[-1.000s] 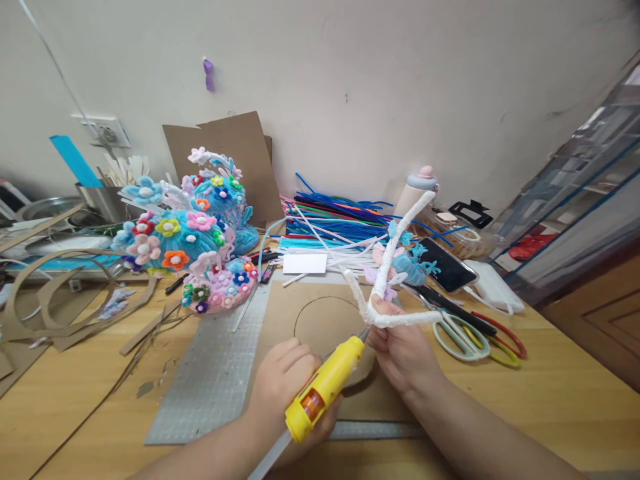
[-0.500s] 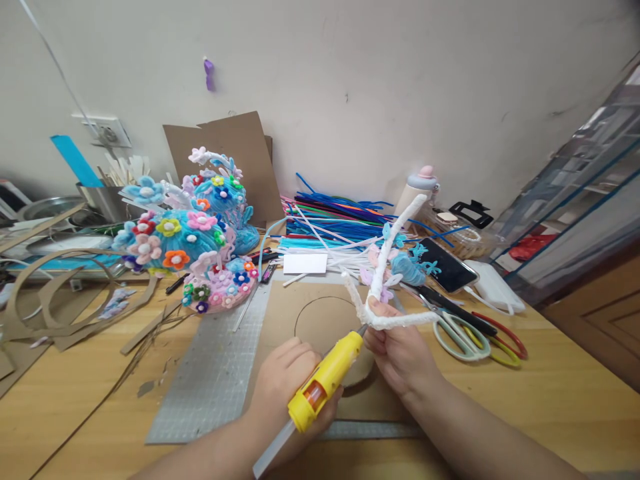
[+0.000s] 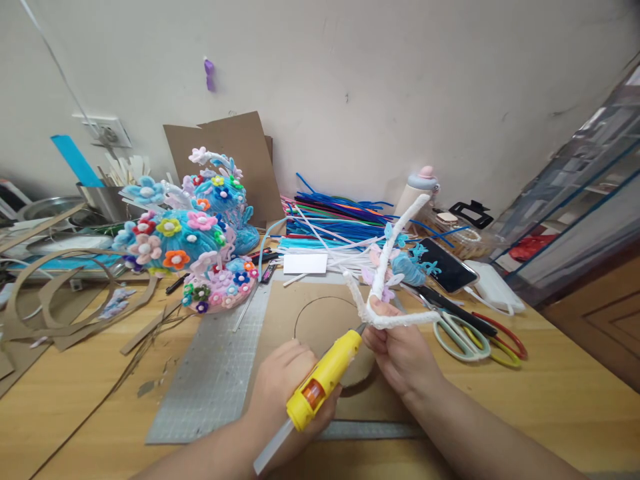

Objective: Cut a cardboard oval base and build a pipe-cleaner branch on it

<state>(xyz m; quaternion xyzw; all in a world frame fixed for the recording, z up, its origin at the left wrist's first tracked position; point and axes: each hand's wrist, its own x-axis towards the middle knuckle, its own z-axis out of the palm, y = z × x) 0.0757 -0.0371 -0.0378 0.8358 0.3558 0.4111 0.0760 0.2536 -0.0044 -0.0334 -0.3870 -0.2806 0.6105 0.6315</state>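
Note:
My left hand is closed round a yellow hot glue gun, with a pale glue stick poking out of its back end. The gun's nozzle meets the lower bend of a white fuzzy pipe-cleaner branch, where its arms join. My right hand pinches this branch at the joint. One arm points up, one to the right, and a shorter one to the upper left. Beneath both hands lies a cardboard sheet with a circle drawn on it, on a grey cutting mat.
Flower-covered blue yarn ornaments stand at left, beside cardboard rings. Bundles of pipe cleaners lie at the back. Green-handled scissors, red-and-yellow-handled pliers, a phone and a bottle are on the right.
Almost nothing differs. The glue gun and my left hand have shifted very slightly, and the nozzle stays at the branch's joint.

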